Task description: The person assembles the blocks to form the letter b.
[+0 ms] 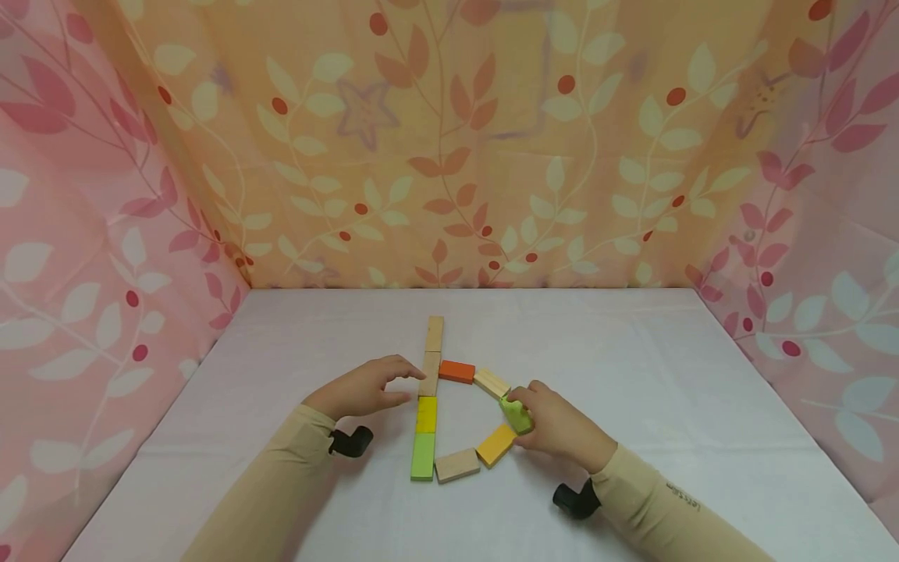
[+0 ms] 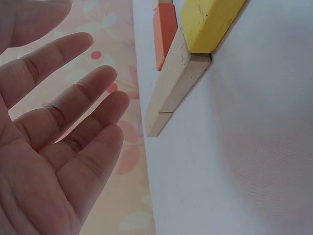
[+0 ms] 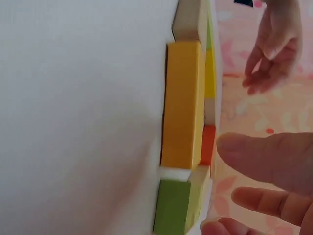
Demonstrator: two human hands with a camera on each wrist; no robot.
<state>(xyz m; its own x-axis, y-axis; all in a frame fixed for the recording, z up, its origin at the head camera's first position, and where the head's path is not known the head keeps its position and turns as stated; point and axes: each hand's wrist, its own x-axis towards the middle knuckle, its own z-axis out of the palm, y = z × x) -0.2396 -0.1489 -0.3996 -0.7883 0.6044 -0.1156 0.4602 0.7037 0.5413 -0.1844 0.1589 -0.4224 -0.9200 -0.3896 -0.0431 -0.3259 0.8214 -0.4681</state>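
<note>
In the head view, wooden blocks lie flat in a straight column with a curved row bulging right from it. My left hand [image 1: 365, 386], fingers extended, hovers beside a plain wood block [image 1: 430, 375] in the column; the left wrist view shows its palm holding nothing. Over the curve's green block [image 1: 520, 417] is my right hand [image 1: 565, 425], its fingertips overlapping that block. From the right wrist, its thumb and fingers appear spread apart above the green block [image 3: 172, 206], with nothing pinched. An orange-yellow block [image 1: 496, 446] lies just below, with a small gap to the green one.
A yellow block [image 1: 426, 414] and a light green block [image 1: 422, 457] form the column's near end, another plain block [image 1: 435, 334] its far end. A red-orange block [image 1: 457, 371], a pale block [image 1: 492, 383] and a plain block [image 1: 457, 466] complete the curve. Patterned cloth [image 1: 449, 156] hangs behind.
</note>
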